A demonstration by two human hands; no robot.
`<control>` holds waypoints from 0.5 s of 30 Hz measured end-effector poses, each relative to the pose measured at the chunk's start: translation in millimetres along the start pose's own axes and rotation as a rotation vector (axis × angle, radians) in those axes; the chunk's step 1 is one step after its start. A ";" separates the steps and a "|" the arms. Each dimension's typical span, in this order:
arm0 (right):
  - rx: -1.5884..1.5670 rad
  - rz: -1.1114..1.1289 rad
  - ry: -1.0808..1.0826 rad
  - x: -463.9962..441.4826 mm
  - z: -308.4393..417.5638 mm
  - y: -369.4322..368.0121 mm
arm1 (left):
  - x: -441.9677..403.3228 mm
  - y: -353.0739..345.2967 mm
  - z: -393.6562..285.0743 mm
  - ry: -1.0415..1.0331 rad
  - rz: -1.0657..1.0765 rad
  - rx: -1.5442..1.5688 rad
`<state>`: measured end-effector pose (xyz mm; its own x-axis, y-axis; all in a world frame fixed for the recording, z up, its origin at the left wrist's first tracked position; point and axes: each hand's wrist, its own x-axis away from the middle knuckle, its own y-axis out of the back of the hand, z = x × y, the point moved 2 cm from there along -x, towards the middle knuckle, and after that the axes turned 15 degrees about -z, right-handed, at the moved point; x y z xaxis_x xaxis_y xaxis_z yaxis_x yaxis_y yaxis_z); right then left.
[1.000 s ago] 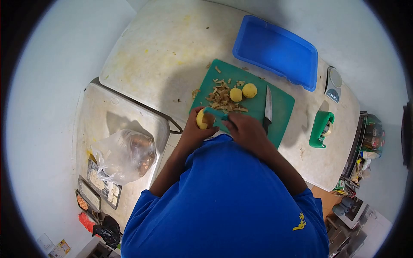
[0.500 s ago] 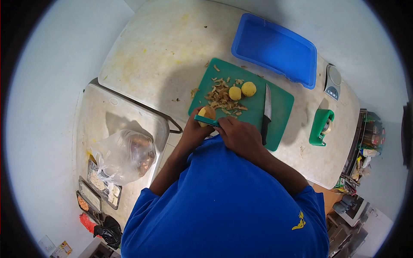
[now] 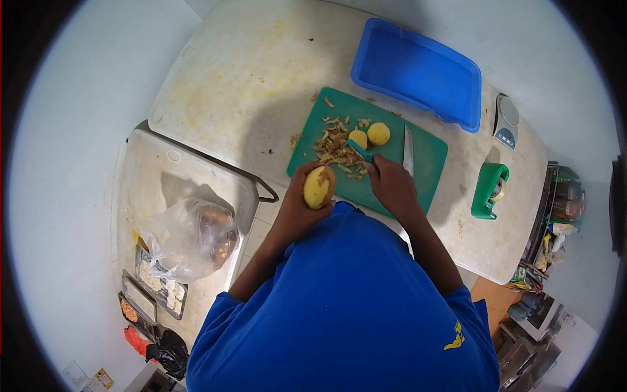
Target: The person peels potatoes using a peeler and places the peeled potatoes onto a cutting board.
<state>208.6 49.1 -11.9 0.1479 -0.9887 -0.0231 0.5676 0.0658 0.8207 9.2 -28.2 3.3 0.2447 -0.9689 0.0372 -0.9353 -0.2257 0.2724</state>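
1. Cradling a partly peeled potato (image 3: pixel 318 191) by the near left corner of the board (image 3: pixel 428 163), the left hand (image 3: pixel 296 202) is clamping its fingers around it.
2. The right hand (image 3: pixel 394 186) is apparently clamping its fingers on the peeler (image 3: pixel 360 151); shallow strokes are suiting that curve.
3. The knife (image 3: pixel 408 147) is limiting rightward room; the tray (image 3: pixel 418 72) is lying beyond the far edge.

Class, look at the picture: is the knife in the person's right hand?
No, the right hand holds the peeler, while the knife lies on the board.
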 end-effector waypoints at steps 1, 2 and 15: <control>-0.024 -0.018 -0.007 0.1 6.1 10.3 | -0.6 -0.6 0.9 -0.009 -0.019 -0.011; -0.070 -0.030 0.036 1.4 14.3 20.4 | -2.5 -1.6 1.4 -0.020 -0.037 -0.022; -0.173 0.153 0.197 28.8 67.2 37.8 | -5.7 -6.7 7.4 0.146 -0.090 -0.015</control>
<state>179.9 14.1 56.8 0.3873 -0.9214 -0.0312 0.6539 0.2506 0.7139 12.2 -21.9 -5.9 0.3631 -0.9195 0.1505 -0.9041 -0.3087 0.2956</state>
